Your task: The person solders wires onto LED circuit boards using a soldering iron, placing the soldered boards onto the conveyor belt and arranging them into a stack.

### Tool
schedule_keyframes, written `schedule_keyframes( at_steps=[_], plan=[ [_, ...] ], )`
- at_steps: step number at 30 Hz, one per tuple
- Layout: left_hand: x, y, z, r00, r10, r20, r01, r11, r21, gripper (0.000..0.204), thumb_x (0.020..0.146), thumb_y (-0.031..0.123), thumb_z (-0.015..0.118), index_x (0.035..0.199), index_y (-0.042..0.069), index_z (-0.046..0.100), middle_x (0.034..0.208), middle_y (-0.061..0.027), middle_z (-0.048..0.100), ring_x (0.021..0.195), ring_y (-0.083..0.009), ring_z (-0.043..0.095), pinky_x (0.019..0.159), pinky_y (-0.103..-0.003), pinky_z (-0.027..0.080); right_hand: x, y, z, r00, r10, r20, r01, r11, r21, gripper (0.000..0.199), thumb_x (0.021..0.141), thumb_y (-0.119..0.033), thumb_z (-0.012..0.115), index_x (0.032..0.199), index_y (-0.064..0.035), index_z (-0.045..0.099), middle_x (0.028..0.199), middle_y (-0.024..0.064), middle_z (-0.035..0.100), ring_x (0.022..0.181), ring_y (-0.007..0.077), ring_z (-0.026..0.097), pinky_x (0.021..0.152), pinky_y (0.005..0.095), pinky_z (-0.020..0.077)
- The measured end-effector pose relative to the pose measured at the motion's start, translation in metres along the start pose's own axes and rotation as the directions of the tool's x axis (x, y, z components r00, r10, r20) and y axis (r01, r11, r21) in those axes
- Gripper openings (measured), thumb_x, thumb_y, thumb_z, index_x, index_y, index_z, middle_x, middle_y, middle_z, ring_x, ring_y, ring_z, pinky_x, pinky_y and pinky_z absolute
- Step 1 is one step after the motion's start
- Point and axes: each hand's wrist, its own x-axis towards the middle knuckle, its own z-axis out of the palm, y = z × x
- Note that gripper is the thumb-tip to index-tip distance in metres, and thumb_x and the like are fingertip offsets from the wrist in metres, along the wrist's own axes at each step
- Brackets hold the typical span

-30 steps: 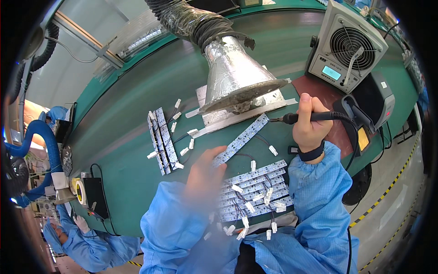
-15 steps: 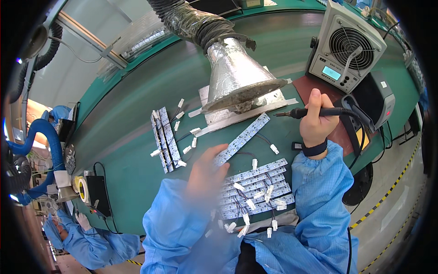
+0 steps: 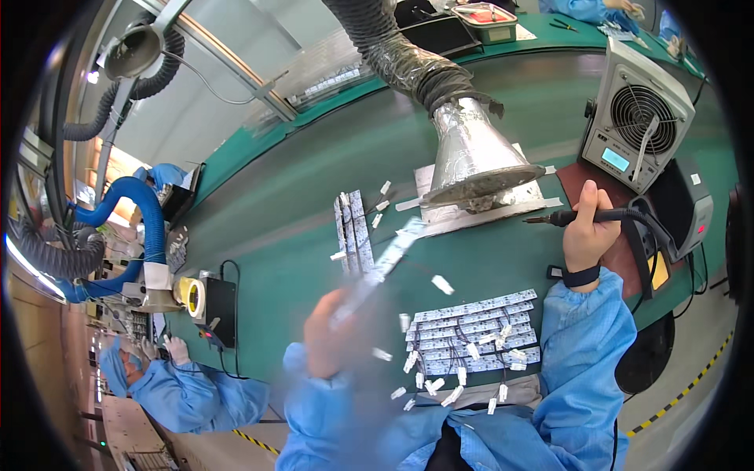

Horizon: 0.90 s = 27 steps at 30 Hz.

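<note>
In my left hand [image 3: 323, 334], smeared by motion, is the lower end of a narrow white LED circuit board strip [image 3: 390, 255]. The strip tilts up toward the fume hood, with a white connector [image 3: 443, 284] on a wire to its right. My right hand [image 3: 587, 239] grips a black soldering iron [image 3: 561, 219], its tip pointing left over the mat. Several similar LED strips [image 3: 479, 307] lie in rows close to my body, wires and white connectors spread over them. A smaller group of strips [image 3: 360, 228] lies upright behind my left hand.
A foil-covered fume hood [image 3: 475, 149] hangs over a white taped board on the green mat [image 3: 267, 243]. Far right are a fan unit [image 3: 640, 118] and the soldering station [image 3: 683, 204]. A black box [image 3: 218, 310] stands left, near a co-worker in blue [image 3: 188, 392].
My left hand has drawn the LED strip left and toward me, away from the iron. The view has shifted left. My right hand keeps its hold on the soldering iron.
</note>
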Motion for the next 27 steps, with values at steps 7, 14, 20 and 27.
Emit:
schedule_keyframes(
  at_steps=[7, 14, 20, 27],
  plan=[
    [0.031, -0.018, -0.028, 0.92, 0.031, -0.391, -0.121, 0.97, -0.209, 0.037, 0.095, 0.01, 0.055, 0.13, -0.002, 0.053, 0.105, -0.0105, 0.064, 0.077, -0.0095, 0.056, 0.07, -0.022, 0.045, -0.002, -0.003, -0.001, 0.998, -0.01, 0.058, 0.009, 1.0, 0.021, 0.045, 0.098, -0.017, 0.057, 0.059, -0.0033, 0.041, 0.053, -0.0035, 0.036, 0.052, 0.0043, 0.03, 0.047, 0.026, 0.0225],
    [0.045, -0.037, 0.006, 0.975, 0.094, -0.2, 0.003, 0.901, 0.435, 0.044, 0.097, 0.016, 0.055, 0.137, 0.0, 0.047, 0.135, -0.0176, 0.052, 0.124, -0.0295, 0.05, 0.107, -0.037, 0.036, -0.007, -0.001, -0.001, 0.994, 0.028, 0.105, -0.03, 0.999, 0.018, 0.044, 0.098, -0.018, 0.057, 0.06, -0.0039, 0.042, 0.055, -0.0039, 0.036, 0.054, 0.0045, 0.031, 0.049, 0.025, 0.023],
    [0.046, -0.042, 0.001, 0.983, 0.165, -0.082, -0.116, 0.898, 0.424, 0.048, 0.093, 0.017, 0.061, 0.136, 0.001, 0.048, 0.138, -0.0183, 0.05, 0.126, -0.0324, 0.048, 0.109, -0.039, 0.033, -0.006, 0.0, 0.0, 0.994, 0.022, 0.111, -0.025, 0.999, 0.028, 0.045, 0.098, -0.019, 0.058, 0.059, -0.0045, 0.042, 0.055, -0.0041, 0.036, 0.054, 0.0042, 0.03, 0.049, 0.0249, 0.0227],
    [0.035, -0.022, 0.011, 0.923, 0.334, -0.19, -0.18, 0.812, 0.555, 0.043, 0.084, 0.009, 0.068, 0.124, 0.0, 0.057, 0.132, -0.0179, 0.054, 0.121, -0.033, 0.051, 0.105, -0.039, 0.038, -0.006, 0.0, -0.001, 0.993, 0.015, 0.116, -0.018, 1.0, 0.024, 0.045, 0.098, -0.019, 0.057, 0.059, -0.004, 0.042, 0.055, -0.0039, 0.036, 0.054, 0.0043, 0.031, 0.049, 0.0252, 0.0231]
  ],
)
